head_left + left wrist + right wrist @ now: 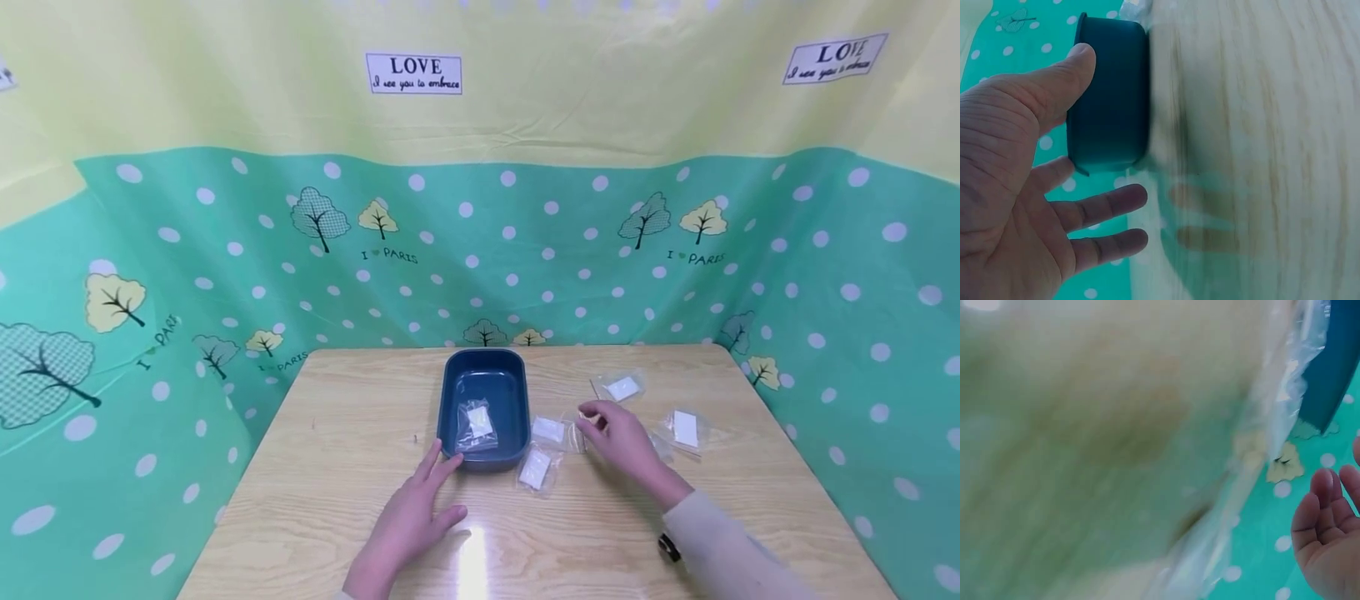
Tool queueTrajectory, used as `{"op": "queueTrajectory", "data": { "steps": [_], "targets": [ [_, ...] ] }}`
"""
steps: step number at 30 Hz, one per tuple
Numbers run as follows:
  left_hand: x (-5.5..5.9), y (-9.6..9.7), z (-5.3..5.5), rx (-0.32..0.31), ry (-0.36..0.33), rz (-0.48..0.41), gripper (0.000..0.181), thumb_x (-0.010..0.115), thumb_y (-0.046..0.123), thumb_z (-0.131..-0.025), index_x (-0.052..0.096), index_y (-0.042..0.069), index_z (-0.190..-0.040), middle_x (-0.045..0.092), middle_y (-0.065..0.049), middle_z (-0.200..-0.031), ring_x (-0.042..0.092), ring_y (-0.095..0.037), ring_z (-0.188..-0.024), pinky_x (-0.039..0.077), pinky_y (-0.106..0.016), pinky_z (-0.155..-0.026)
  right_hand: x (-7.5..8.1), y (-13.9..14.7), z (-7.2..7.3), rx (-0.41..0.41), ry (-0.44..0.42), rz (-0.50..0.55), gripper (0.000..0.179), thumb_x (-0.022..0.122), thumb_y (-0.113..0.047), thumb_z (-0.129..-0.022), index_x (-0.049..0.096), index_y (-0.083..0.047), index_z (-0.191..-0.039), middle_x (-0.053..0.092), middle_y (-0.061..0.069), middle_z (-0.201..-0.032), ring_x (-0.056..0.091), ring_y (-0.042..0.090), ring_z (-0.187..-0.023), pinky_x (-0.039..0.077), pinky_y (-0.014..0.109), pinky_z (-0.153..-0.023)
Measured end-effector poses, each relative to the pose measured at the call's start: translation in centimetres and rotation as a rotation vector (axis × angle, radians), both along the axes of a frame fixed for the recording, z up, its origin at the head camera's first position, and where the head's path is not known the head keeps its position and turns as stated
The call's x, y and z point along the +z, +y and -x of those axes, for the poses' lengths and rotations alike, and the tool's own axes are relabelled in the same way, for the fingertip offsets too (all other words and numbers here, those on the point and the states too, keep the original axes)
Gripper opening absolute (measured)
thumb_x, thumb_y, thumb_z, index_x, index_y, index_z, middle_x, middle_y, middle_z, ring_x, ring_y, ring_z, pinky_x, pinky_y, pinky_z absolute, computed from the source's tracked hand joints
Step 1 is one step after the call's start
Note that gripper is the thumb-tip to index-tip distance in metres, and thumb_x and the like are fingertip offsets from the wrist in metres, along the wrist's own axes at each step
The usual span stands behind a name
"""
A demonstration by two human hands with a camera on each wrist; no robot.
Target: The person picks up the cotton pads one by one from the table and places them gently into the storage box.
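Note:
A dark blue rectangular tray (491, 467) sits on the table with one clear plastic bag (478, 423) inside, holding a white rectangular piece. At the tray's near left corner is my left hand (412, 517), fingers spread and fingertips at the rim (1079, 94). My right hand (618, 437) hovers at the right end of another clear bag (550, 431), its fingers loosely bent; the right wrist view shows nothing held between the fingers (1325, 519). Just below that bag lies a similar clear bag (536, 469) beside the tray.
Further clear bags with white pieces lie on the right: one at the back (622, 387), another nearer the right edge (686, 427). A light wood table (337, 467) carries everything. Green and yellow patterned cloth (510, 250) encloses the back and sides.

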State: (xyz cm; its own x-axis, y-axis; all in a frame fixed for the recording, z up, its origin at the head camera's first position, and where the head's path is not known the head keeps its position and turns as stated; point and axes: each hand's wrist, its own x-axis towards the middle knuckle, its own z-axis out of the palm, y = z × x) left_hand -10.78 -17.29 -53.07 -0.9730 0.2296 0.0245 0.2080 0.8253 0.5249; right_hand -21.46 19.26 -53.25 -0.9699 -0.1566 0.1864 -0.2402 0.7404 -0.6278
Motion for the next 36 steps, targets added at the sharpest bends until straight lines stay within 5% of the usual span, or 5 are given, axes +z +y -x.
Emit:
{"op": "queueTrajectory", "data": {
  "steps": [9, 14, 21, 36],
  "targets": [
    [0.5, 0.0, 0.0, 0.001, -0.011, -0.008, 0.076, 0.081, 0.042, -0.093, 0.05, 0.025, -0.161, 0.024, -0.015, -0.178, 0.055, -0.056, -0.14, 0.052, -0.075, -0.106, -1.1, 0.8, -2.6, 0.073, -0.035, -0.127, 0.033, 0.08, -0.022, -0.097, 0.076, -0.01, -0.127, 0.077, 0.002, -0.109, 0.057, 0.004, -0.078, 0.053, 0.023, -0.067],
    [0.4, 0.0, 0.0, 0.008, -0.023, -0.03, 0.078, 0.081, 0.043, -0.093, 0.048, 0.025, -0.162, 0.021, -0.014, -0.179, 0.052, -0.054, -0.143, 0.051, -0.074, -0.108, -1.3, -1.6, -3.4, 0.205, 0.029, -0.233, 0.033, 0.08, -0.026, -0.096, 0.076, -0.014, -0.126, 0.076, 0.004, -0.122, 0.072, 0.014, -0.092, 0.065, 0.036, -0.084],
    [0.2, 0.1, -0.2, -0.003, -0.049, -0.066, 0.08, 0.081, 0.042, -0.093, 0.047, 0.024, -0.163, 0.019, -0.015, -0.18, 0.051, -0.055, -0.144, 0.051, -0.074, -0.107, -1.9, -4.1, -3.6, 0.405, 0.081, -0.371, 0.039, 0.079, -0.03, -0.096, 0.075, -0.014, -0.132, 0.071, 0.015, -0.134, 0.073, 0.032, -0.115, 0.063, 0.053, -0.1],
    [-0.2, 0.0, -0.2, -0.004, -0.035, -0.083, 0.08, 0.082, 0.042, -0.093, 0.046, 0.024, -0.163, 0.018, -0.014, -0.18, 0.054, -0.056, -0.141, 0.053, -0.073, -0.106, -2.2, -4.6, -3.7, 0.424, 0.121, -0.399, 0.029, 0.08, -0.028, -0.095, 0.08, -0.012, -0.12, 0.075, 0.011, -0.123, 0.075, 0.028, -0.107, 0.065, 0.047, -0.094]
  ]
}}
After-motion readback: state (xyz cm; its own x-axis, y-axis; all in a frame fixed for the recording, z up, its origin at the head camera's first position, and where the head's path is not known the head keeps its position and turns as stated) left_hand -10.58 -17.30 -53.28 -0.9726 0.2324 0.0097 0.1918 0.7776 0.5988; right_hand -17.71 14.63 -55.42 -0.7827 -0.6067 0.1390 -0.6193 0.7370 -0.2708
